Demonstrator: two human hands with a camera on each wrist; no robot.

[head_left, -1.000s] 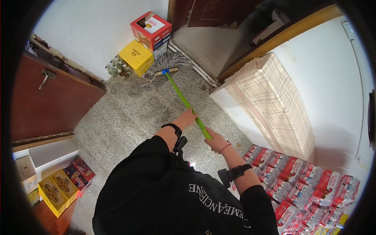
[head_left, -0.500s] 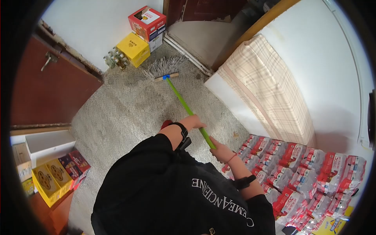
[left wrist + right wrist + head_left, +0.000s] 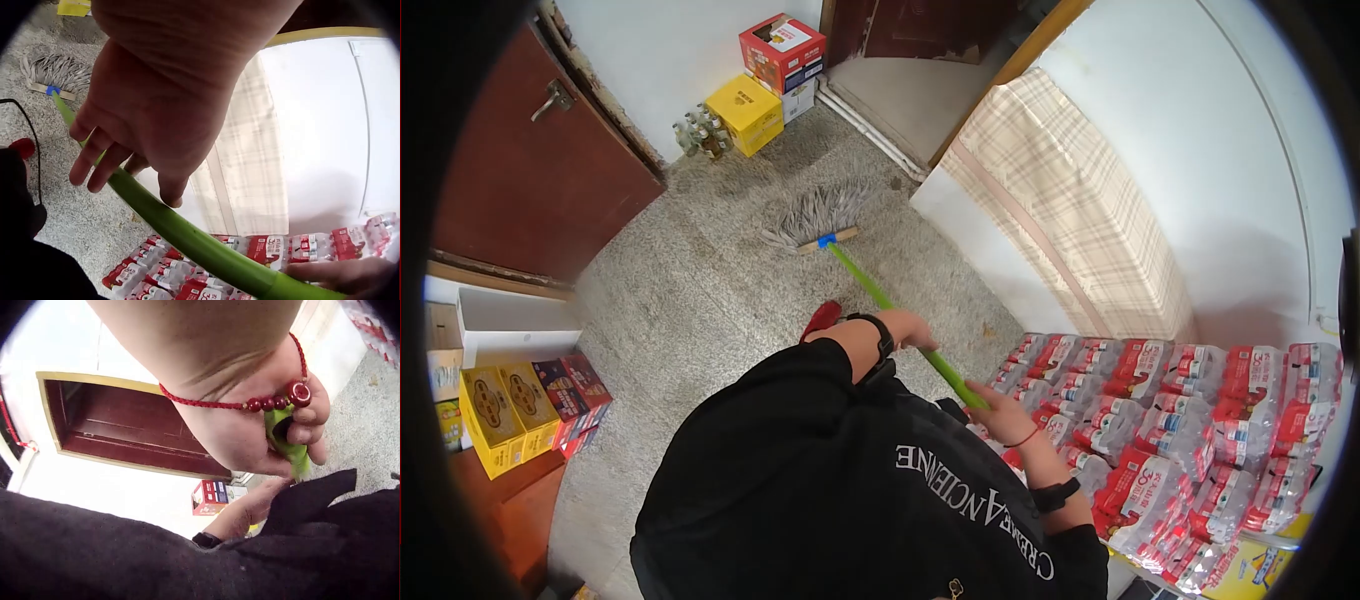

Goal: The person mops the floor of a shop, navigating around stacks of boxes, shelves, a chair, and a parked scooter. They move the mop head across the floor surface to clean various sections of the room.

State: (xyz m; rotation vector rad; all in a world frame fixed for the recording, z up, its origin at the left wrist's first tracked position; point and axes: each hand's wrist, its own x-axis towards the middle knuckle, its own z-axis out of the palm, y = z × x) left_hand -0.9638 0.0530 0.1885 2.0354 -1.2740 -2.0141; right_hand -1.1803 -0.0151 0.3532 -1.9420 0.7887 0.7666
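Observation:
A mop with a grey string head [image 3: 815, 212] lies on the speckled floor in the head view, its blue joint on a wooden bar. From it the green handle [image 3: 862, 275] slants down to the right. My left hand [image 3: 907, 330] holds the handle partway up, fingers loosely bent around it, thumb against it in the left wrist view. Near the handle's top end, my right hand [image 3: 1002, 415] grips it. In the right wrist view the right hand's fingers [image 3: 303, 425] curl over the green end, below a red beaded bracelet.
Bottle packs [image 3: 1145, 435] stand at lower right, beside a cloth-covered block [image 3: 1070, 190]. Stacked cartons [image 3: 745, 108] and glass bottles [image 3: 700, 135] are at the far wall. A brown door [image 3: 530, 160] and more boxes [image 3: 495, 410] line the left. A red shoe [image 3: 822, 318] shows.
The mop head has come away from the cartons and pipes toward the body. Both hands have shifted down and to the right in the head view, still holding the handle.

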